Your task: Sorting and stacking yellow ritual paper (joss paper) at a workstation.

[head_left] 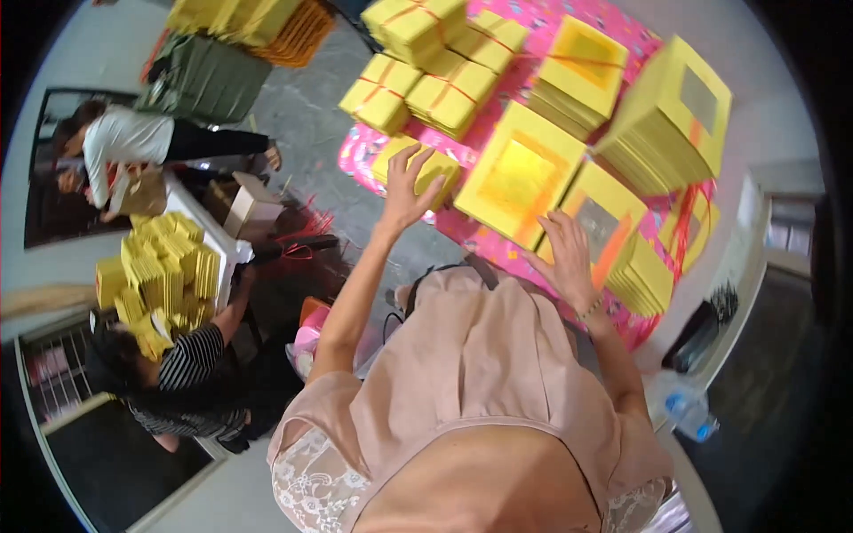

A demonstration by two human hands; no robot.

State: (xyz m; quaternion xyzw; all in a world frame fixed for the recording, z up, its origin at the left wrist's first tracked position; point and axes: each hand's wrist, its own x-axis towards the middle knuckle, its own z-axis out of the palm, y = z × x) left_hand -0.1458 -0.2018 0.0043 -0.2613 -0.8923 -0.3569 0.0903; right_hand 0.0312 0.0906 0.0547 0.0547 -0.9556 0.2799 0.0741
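Note:
My left hand [410,191] is open, its fingers spread over a small yellow paper bundle [388,160] at the near left edge of the table. Whether the fingertips touch the bundle I cannot tell. My right hand [566,255] is also open, with its fingers at the near right corner of a large yellow paper stack [524,164] that has a shiny orange-yellow panel on top. Right beside that hand stands another yellow stack [624,209] with a grey and orange panel. Neither hand grips anything visible.
The table's pink patterned cover [484,233] also carries several yellow bundles [453,89] tied with red string, a tall yellow stack [653,133] and loose red string [689,231]. Two people work at a white table [200,209] on the left, heaped with yellow bundles [169,266].

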